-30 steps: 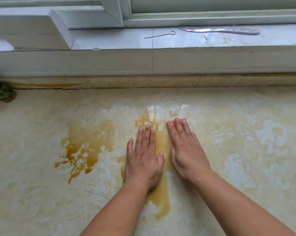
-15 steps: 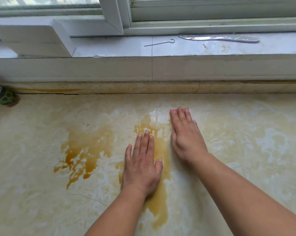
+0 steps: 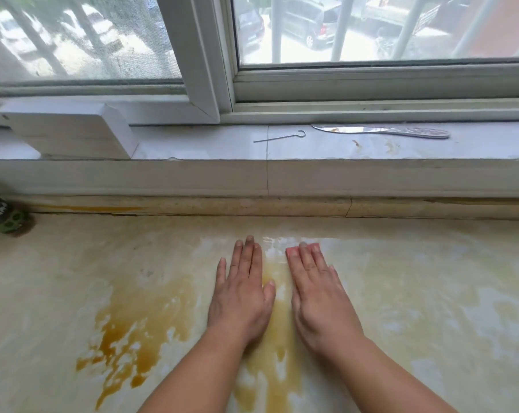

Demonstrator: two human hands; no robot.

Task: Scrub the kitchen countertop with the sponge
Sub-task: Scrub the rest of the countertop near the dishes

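Observation:
A pale marble countertop point(image 3: 416, 293) fills the lower view, wet and streaked with a brown-orange spill point(image 3: 127, 338). My right hand point(image 3: 320, 296) lies flat with straight fingers on a pink sponge point(image 3: 292, 251); only the sponge's far edge peeks out past the fingertips. My left hand point(image 3: 240, 296) rests flat on the wet counter just to the left, fingers straight, holding nothing. A band of brown liquid runs between the two hands and toward me.
A raised backsplash and white window sill point(image 3: 192, 147) bound the far edge of the counter. On the sill lie a metal knife point(image 3: 383, 132), a thin wire hook point(image 3: 279, 137) and a white block point(image 3: 67, 129). A green bottle point(image 3: 0, 214) stands at far left.
Both hands have slid away from me toward the backsplash, the right one pushing the sponge. The view has tilted up, so the window now shows.

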